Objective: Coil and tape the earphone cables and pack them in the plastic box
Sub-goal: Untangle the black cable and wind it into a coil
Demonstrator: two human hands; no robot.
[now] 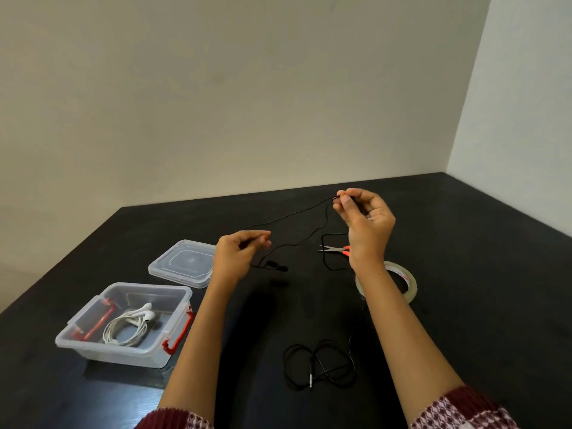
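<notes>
Head view: my right hand [366, 224] is raised over the black table [464, 230], thumb and forefinger pressed together on one end of the black earphone cable [291, 213]. My left hand [240, 252] is lower and to the left, its fingertips closed on the same cable, which sags between the two hands. The thin cable is hard to follow against the dark top. Its black earbuds [277, 267] lie just beside my left wrist. A loose loop with the jack plug [310, 379] lies near me, between my forearms; I cannot tell whether that loop belongs to the same cable.

My right wrist hides the handles of the red-handled scissors [335, 249], and my forearm hides part of the clear tape roll [402, 277]. My patterned sleeves [464, 410] are cut off at the bottom edge.

Counted: one clear plastic box [148, 285], open, on the left, with two red latches [176, 339]; one coiled white earphone set [133, 323] inside it; and one lid [182, 263] lying flat behind the box.
</notes>
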